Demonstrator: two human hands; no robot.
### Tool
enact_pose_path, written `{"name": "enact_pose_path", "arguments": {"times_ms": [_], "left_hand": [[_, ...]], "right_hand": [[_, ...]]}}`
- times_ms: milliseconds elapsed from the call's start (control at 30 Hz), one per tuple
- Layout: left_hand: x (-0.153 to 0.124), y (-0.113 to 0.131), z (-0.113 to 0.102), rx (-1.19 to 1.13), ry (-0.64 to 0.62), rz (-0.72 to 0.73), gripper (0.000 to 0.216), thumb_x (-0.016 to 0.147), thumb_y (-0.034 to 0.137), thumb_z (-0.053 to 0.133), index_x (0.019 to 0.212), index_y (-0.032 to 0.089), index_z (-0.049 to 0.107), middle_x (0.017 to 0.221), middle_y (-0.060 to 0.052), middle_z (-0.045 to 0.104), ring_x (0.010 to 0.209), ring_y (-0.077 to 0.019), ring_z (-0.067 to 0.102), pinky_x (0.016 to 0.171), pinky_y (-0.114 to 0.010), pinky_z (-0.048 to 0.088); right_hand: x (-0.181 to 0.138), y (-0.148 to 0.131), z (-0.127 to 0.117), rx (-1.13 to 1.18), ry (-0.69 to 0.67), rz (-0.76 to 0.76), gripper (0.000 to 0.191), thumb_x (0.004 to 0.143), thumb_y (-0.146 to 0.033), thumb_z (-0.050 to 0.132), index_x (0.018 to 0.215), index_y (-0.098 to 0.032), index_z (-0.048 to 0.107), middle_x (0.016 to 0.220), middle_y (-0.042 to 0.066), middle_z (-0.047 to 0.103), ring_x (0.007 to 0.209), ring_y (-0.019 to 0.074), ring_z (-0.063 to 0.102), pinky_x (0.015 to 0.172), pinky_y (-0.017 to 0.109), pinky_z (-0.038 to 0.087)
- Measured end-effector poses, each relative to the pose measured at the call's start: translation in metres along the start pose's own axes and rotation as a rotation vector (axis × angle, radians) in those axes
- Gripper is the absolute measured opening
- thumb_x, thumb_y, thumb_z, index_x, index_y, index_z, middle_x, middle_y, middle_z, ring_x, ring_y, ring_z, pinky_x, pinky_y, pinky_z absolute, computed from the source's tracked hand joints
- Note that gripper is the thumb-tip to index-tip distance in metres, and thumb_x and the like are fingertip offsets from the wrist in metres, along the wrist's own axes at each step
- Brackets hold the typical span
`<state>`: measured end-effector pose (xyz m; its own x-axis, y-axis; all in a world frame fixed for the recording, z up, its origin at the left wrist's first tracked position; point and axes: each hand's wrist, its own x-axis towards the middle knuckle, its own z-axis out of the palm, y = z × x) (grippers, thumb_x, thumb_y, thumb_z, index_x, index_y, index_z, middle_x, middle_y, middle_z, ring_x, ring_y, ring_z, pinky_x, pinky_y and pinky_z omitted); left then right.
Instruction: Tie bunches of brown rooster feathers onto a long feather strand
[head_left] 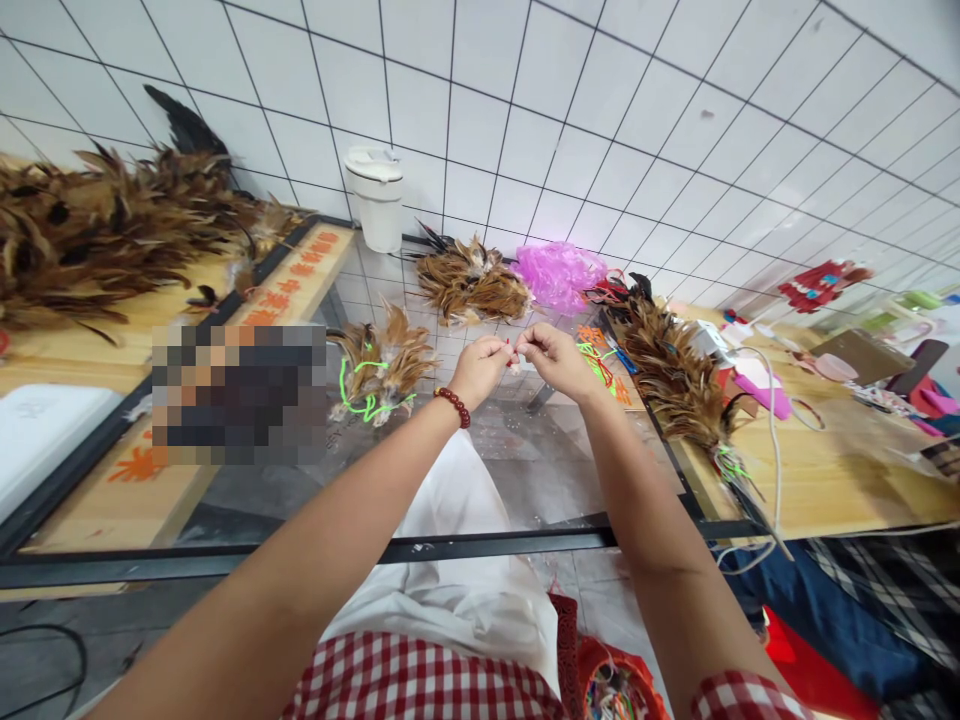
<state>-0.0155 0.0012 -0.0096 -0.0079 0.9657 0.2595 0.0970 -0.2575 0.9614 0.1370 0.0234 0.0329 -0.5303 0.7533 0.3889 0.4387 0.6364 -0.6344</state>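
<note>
White tiled floor (600,90), gridded with dark grout, forms the ground below a glass-topped worktable (480,545) with a black frame.

Wooden benches: one on the left (90,510), with orange lettering; one on the right (825,470), cluttered with small craft goods.

Feather stock: large brown heap (97,230) on the left bench; smaller brown pile (472,285) at the far edge of the glass; bundle tied with green cord (379,375) near the left hand; long bundle (675,380) along the right bench edge.

White lidded bin (377,198) on the floor. Pink plastic bag (559,272) beside the far feather pile.

Left hand (480,368), red bead bracelet (453,405) on the wrist, raised over the glass, fingertips pinched closed.

Right hand (556,360), likewise pinched, almost touching the left.

Small red piece (513,357), seemingly cord or a feather tip, held between the two pinches, above the glass centre; too small to identify.

Risk, as a judgement: both holds are fingertip-only on a very small piece, so uneven pulling could slip it free; dropped on clear glass among scattered bits, it would be hard to find.
</note>
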Motion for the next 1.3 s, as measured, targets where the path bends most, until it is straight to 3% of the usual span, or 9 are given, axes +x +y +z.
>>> {"name": "enact_pose_path", "arguments": {"times_ms": [133,300,433,600,700,800,1033,1300], "left_hand": [[0.001,0.003,0.000,-0.180,0.057,-0.094,0.016,0.071,0.024,0.060,0.058,0.016,0.066,0.077,-0.003,0.066,0.084,-0.0153,0.059,0.085,-0.029,0.045],[0.000,0.009,-0.002,-0.333,0.059,-0.167,0.012,0.064,0.027,0.068,0.061,0.016,0.065,0.072,-0.002,0.065,0.077,-0.0135,0.059,0.077,-0.027,0.045],[0.001,0.008,-0.002,-0.328,0.076,-0.163,0.010,0.065,0.026,0.066,0.064,0.016,0.063,0.074,-0.002,0.064,0.079,-0.0142,0.058,0.078,-0.028,0.045],[0.003,0.005,-0.003,-0.008,0.118,0.053,0.007,0.069,0.018,0.060,0.062,0.017,0.059,0.086,-0.005,0.063,0.092,-0.0174,0.056,0.088,-0.033,0.043],[0.002,0.007,-0.006,0.304,0.171,0.224,0.006,0.069,0.015,0.061,0.065,0.018,0.060,0.096,-0.007,0.062,0.100,-0.0210,0.054,0.095,-0.038,0.039],[-0.001,0.009,-0.009,0.475,0.147,0.345,0.006,0.073,0.014,0.058,0.073,0.019,0.062,0.096,-0.007,0.063,0.099,-0.0217,0.054,0.093,-0.037,0.038],[-0.003,0.005,-0.013,0.451,0.212,0.445,0.019,0.086,0.020,0.050,0.089,0.018,0.068,0.092,-0.007,0.067,0.086,-0.0160,0.060,0.080,-0.028,0.045],[0.000,-0.003,-0.012,0.280,0.251,0.567,0.021,0.087,0.022,0.053,0.092,0.021,0.074,0.088,-0.004,0.072,0.083,-0.0133,0.064,0.078,-0.026,0.049]], "right_hand": [[0.000,0.000,-0.001,0.053,0.001,0.008,0.016,0.084,-0.028,0.053,0.074,-0.018,0.058,0.074,0.003,0.061,0.074,0.0154,0.054,0.073,0.030,0.042],[-0.001,0.004,-0.001,0.167,0.069,0.152,0.021,0.080,-0.039,0.062,0.077,-0.018,0.060,0.070,0.000,0.057,0.065,0.0122,0.049,0.063,0.027,0.041],[-0.001,0.002,0.002,0.395,-0.034,0.260,0.031,0.070,-0.044,0.073,0.081,-0.017,0.062,0.074,0.001,0.061,0.065,0.0113,0.053,0.062,0.026,0.044],[0.001,0.002,0.015,0.597,0.043,0.354,0.033,0.058,-0.035,0.080,0.079,-0.017,0.062,0.070,-0.001,0.064,0.061,0.0107,0.058,0.062,0.027,0.049],[0.003,0.003,0.021,0.640,0.066,0.403,0.031,0.057,-0.030,0.078,0.081,-0.016,0.063,0.067,-0.002,0.065,0.059,0.0104,0.059,0.062,0.027,0.051],[0.003,0.003,0.023,0.655,0.066,0.406,0.035,0.058,-0.028,0.077,0.088,-0.015,0.065,0.064,-0.002,0.065,0.058,0.0105,0.059,0.062,0.027,0.050],[0.003,-0.006,0.018,0.667,0.091,0.367,0.039,0.058,-0.030,0.080,0.092,-0.016,0.068,0.062,-0.002,0.067,0.056,0.0106,0.061,0.062,0.026,0.050],[0.004,-0.008,0.016,0.967,0.068,0.475,0.032,0.061,-0.037,0.079,0.083,-0.015,0.070,0.065,0.000,0.069,0.051,0.0070,0.057,0.052,0.020,0.046]]}}
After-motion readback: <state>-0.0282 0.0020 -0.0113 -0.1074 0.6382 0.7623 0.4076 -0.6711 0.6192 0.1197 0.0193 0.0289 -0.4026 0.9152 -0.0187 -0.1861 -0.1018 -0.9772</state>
